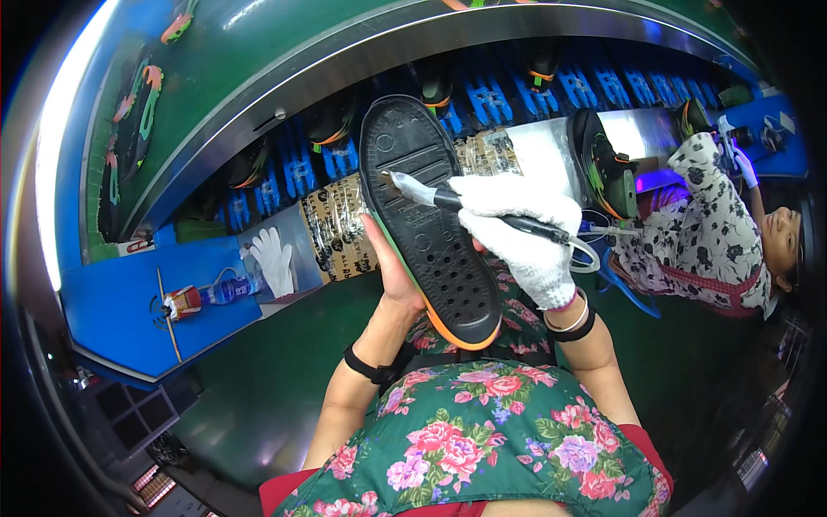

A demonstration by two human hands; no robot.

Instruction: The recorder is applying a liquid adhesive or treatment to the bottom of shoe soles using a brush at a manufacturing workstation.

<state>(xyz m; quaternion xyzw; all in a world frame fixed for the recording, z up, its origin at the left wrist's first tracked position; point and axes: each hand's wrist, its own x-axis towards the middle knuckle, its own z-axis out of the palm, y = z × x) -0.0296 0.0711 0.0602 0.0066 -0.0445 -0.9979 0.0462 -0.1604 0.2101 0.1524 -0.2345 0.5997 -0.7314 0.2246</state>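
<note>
A black shoe sole [441,250] with a green and orange edge is held upright in front of me, its hollow inner side facing me. My bare left hand [394,269] grips it from behind along its left edge; most of those fingers are hidden. In a white knitted glove, my right hand [521,228] closes round a black-handled brush [431,195] with a thin tube joined to its back end. The brush's tip lies over the upper part of the sole's inner face; whether it touches cannot be told.
Beyond runs a conveyor with blue shoe holders [488,102] and black shoes. Another shoe [599,164] stands on the bench at right. A white glove [272,261], a plastic bottle [229,290] and a blue table [112,302] are at left. A co-worker [698,241] sits at right.
</note>
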